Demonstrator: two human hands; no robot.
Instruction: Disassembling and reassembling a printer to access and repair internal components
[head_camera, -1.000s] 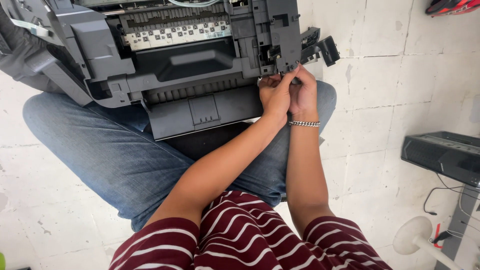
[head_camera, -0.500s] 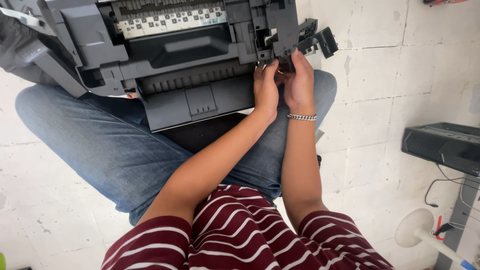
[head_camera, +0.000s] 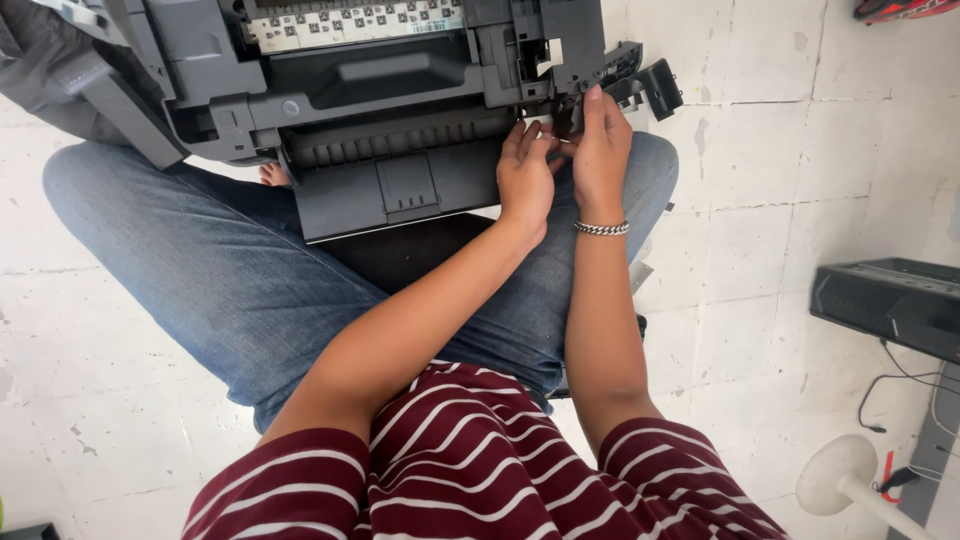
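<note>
Hands meet at the right end of a grey printer (head_camera: 380, 110) resting across the person's lap; the left hand (head_camera: 525, 180) pinches a small part there with curled fingers; the right hand (head_camera: 598, 150), wearing a silver bracelet (head_camera: 601, 228), grips the printer's edge, forefinger pointing up. Black box (head_camera: 890, 305) sits well apart on the tiled floor (head_camera: 780, 150).

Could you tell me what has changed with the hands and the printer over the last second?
Both hands moved from a tight clasp at the printer's right side to working apart: the right hand reached up, its fingers on the dark side mechanism; the left hand stays just below, fingers on the same corner. The printer still rests on the lap, the black box unmoved.
</note>
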